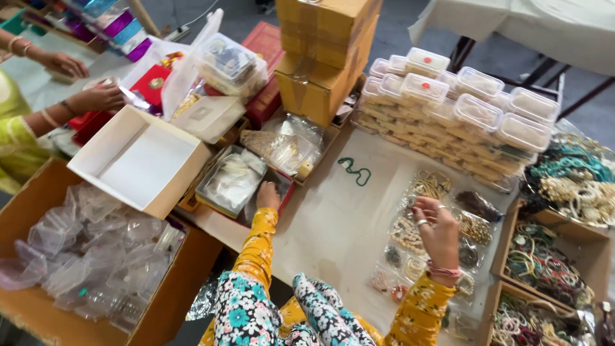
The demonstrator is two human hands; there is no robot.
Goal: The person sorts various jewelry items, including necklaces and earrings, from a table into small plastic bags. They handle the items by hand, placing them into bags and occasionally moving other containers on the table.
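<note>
1. Left hand (268,196) reaches into a shallow tray (232,182) of clear packets, fingers curled down and hidden, so its grip cannot be told.
2. Right hand (438,229), with rings and pink bangles, hovers over jewellery packets (410,234) on the desk (333,224), fingers loosely bent, holding nothing visible.
3. Between the hands lies one green bead string (355,170).
4. Beyond stand stacked lidded tubs (461,109), cardboard boxes (323,57), and one open white box (138,159).
5. Another person's two hands (96,97) work at far left.
</note>
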